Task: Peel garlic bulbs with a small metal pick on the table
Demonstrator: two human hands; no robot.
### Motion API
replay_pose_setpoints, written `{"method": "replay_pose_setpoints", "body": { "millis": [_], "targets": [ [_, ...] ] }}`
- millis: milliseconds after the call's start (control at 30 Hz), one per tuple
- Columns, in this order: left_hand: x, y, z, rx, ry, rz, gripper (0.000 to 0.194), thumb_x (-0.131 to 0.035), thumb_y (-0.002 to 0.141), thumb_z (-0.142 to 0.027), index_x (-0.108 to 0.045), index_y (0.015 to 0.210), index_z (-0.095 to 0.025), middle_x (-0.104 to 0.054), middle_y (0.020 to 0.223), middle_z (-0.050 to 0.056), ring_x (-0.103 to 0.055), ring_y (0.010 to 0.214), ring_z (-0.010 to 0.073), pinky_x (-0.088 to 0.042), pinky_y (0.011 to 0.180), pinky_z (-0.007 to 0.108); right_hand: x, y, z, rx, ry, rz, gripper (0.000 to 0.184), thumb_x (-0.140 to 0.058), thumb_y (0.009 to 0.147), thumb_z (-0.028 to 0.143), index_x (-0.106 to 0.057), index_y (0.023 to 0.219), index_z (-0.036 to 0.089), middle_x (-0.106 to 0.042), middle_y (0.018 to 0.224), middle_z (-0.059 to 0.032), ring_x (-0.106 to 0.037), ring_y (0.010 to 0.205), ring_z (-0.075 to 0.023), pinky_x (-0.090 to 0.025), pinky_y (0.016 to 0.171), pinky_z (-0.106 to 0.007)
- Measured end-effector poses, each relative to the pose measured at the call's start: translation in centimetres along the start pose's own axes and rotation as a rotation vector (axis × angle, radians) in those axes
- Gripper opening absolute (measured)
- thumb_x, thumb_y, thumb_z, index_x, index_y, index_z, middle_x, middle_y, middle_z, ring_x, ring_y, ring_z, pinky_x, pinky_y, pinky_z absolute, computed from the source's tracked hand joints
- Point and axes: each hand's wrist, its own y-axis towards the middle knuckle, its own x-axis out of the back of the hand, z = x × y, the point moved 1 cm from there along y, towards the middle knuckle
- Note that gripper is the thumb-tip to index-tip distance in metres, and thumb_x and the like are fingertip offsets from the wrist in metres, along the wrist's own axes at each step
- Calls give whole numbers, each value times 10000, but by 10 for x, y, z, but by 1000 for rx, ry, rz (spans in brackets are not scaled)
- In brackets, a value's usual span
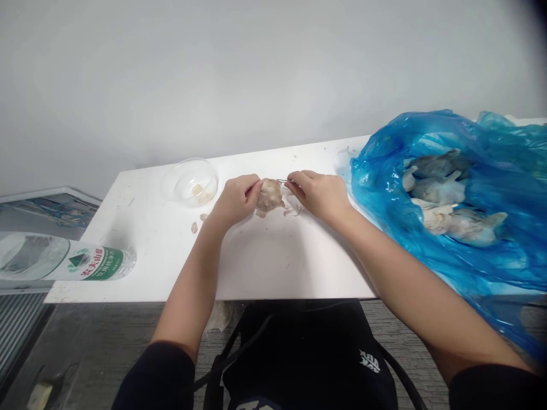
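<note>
Pinched between the thumb and fingers of my left hand is a brownish, crumpled, papery-looking piece, held just above the table. My right hand grips a thin metal tool, whose tip meets the upper right edge of that piece. Most of the tool is hidden by my fingers, so its kind is unclear. Pale, thin shreds lie under my right fingertips. Left of my left wrist are small brown flakes. A clear bowl behind them holds a few pale yellow bits.
An open blue plastic bag with several grey-white, wrinkled pieces covers the table's right end. A water bottle lies at the left front of the white table. A grey wall rises behind.
</note>
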Motion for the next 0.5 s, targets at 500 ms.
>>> {"method": "replay_pose_setpoints", "body": {
  "millis": [500],
  "targets": [
    [5,1,-2,-27,-80,7,300,-385,978,-249,-505,710,-187,-559,683,23,-473,635,141,-377,627,294,-8,5,-13,-94,352,-71,251,-494,940,356,-704,917,221,-722,822,-39,-592,699,-189,-298,590,-278]
  ]
}}
